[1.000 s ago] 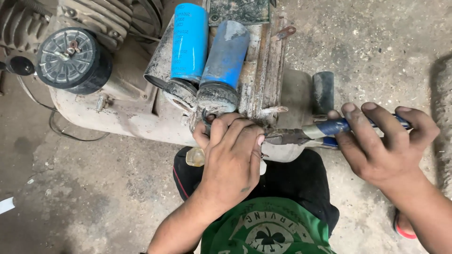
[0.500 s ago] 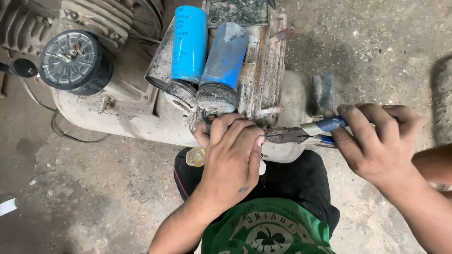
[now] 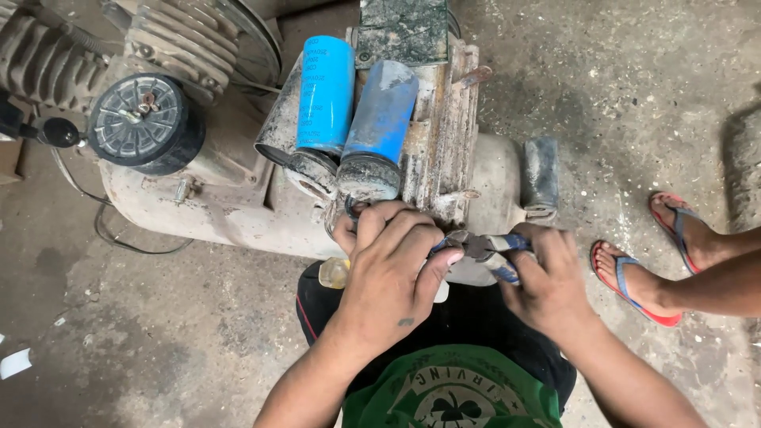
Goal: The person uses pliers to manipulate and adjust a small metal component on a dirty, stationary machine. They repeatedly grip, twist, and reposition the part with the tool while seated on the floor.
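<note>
Two blue cylindrical capacitors (image 3: pixel 349 103) lie on top of a dirty electric motor (image 3: pixel 444 135) mounted on a pale air compressor tank (image 3: pixel 238 214). My left hand (image 3: pixel 392 265) is closed around wires just below the capacitors' ends. My right hand (image 3: pixel 547 277) grips blue-handled pliers (image 3: pixel 483 247), whose jaws point left and meet my left fingertips. The wires themselves are mostly hidden under my left hand.
A round black pressure gauge (image 3: pixel 143 123) and finned pump head (image 3: pixel 182 40) sit at the left of the tank. A dark wheel (image 3: pixel 541 174) is at the tank's right end. Another person's feet in red and blue sandals (image 3: pixel 658 261) stand at right on the concrete floor.
My right hand with the pliers has moved left, closing in until the jaws reach my left hand. The view has shifted, bringing the other person's feet into sight.
</note>
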